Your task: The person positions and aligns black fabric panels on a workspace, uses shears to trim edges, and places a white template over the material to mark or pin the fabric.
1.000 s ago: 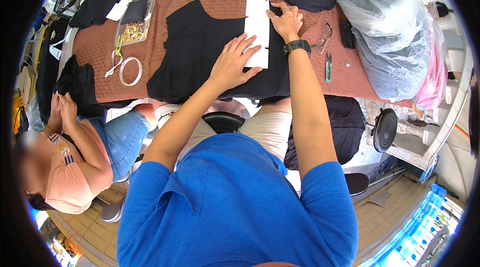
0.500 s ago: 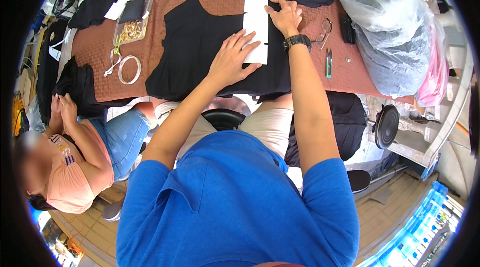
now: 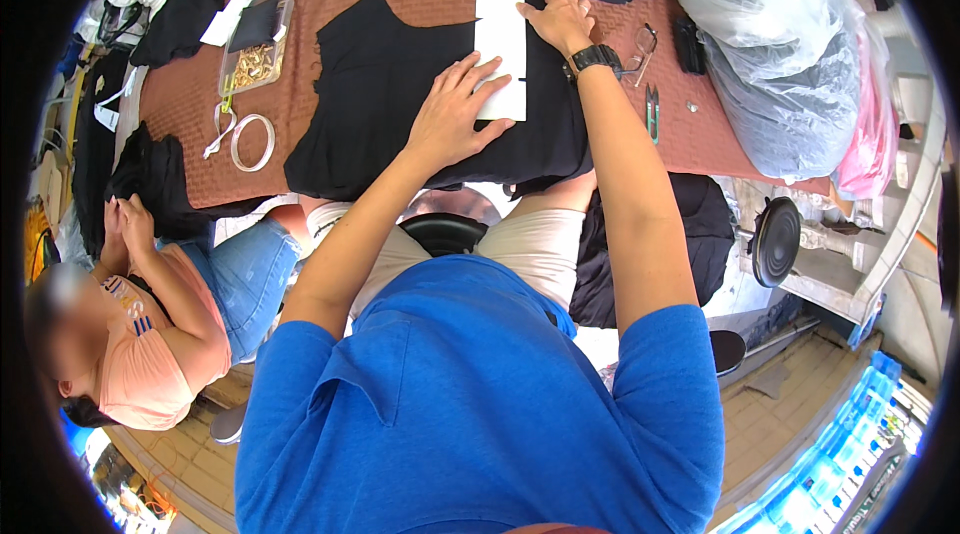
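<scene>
A narrow white card (image 3: 500,29) with small black edge marks lies upright on a piece of black fabric (image 3: 360,94), which is spread over the table. My left hand (image 3: 446,119) rests flat across the card's lower left side, fingers apart and some of them on the card. At the card's upper right edge, my right hand (image 3: 560,19) has its thumb and index finger stretched out, the thumb touching the card's edge. The other fingers are bent over the fabric. Nothing is visibly gripped in either hand. A black watch is on my right wrist.
Thread snips (image 3: 652,114) and eyeglasses (image 3: 641,54) lie right of the fabric. Large plastic bags (image 3: 780,84) stand at the table's right end. To the left are a clear box (image 3: 285,39) of small gold pieces and a clear ring (image 3: 240,159). A co-worker (image 3: 170,344) sits left.
The view has shifted slightly. Both hands keep their places on the card, and the fabric's lower right edge now shows a little farther out beside my right forearm.
</scene>
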### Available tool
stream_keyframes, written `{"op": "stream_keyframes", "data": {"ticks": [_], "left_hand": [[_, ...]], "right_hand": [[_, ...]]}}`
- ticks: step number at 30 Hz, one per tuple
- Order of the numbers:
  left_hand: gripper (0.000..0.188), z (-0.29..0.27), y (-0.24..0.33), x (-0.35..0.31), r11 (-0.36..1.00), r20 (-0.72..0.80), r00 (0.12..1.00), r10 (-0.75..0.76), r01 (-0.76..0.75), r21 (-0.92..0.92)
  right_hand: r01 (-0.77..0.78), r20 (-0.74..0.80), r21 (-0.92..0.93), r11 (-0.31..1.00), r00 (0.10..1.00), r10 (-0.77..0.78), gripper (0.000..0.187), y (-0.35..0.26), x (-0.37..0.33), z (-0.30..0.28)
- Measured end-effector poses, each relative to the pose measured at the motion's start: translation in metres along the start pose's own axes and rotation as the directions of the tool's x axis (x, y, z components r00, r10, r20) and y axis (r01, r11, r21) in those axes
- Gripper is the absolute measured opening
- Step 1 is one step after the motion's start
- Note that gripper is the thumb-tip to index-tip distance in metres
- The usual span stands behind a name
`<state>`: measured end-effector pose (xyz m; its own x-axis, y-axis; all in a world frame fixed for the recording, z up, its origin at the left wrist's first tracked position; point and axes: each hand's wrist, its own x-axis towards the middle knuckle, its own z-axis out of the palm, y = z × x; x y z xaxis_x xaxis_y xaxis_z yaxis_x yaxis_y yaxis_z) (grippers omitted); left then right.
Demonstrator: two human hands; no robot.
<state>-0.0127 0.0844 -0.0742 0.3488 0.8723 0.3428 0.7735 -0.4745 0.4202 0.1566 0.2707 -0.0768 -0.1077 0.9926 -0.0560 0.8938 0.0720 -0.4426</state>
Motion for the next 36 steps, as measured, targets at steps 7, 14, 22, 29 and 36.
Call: {"op": "stream_keyframes", "data": {"ticks": [7,14,22,29,36], "left_hand": [[0.054,0.000,-0.001,0.000,1.000,0.008,1.000,0.006,-0.006,0.024],[0.051,0.001,-0.001,-0.001,0.999,0.015,1.000,0.003,-0.004,0.032],[0.048,0.001,0.001,-0.001,0.999,0.000,1.000,0.013,-0.013,0.031],[0.046,0.008,-0.005,-0.002,0.999,-0.027,1.000,0.007,-0.006,0.042],[0.045,0.008,-0.006,-0.002,0.998,-0.063,0.998,0.016,-0.013,0.055]], "right_hand": [[-0.008,-0.010,-0.005,1.000,1.000,0.008,0.050,-0.002,-0.003,-0.001],[-0.013,-0.005,0.011,1.000,1.000,0.013,0.050,-0.003,-0.004,-0.001],[-0.023,0.011,0.029,0.999,1.000,0.023,0.050,-0.001,-0.004,-0.002],[-0.002,-0.031,0.011,1.000,1.000,0.002,0.049,0.000,-0.001,0.003],[0.040,-0.072,0.011,0.999,0.997,-0.039,0.047,0.019,0.013,0.015]]}}
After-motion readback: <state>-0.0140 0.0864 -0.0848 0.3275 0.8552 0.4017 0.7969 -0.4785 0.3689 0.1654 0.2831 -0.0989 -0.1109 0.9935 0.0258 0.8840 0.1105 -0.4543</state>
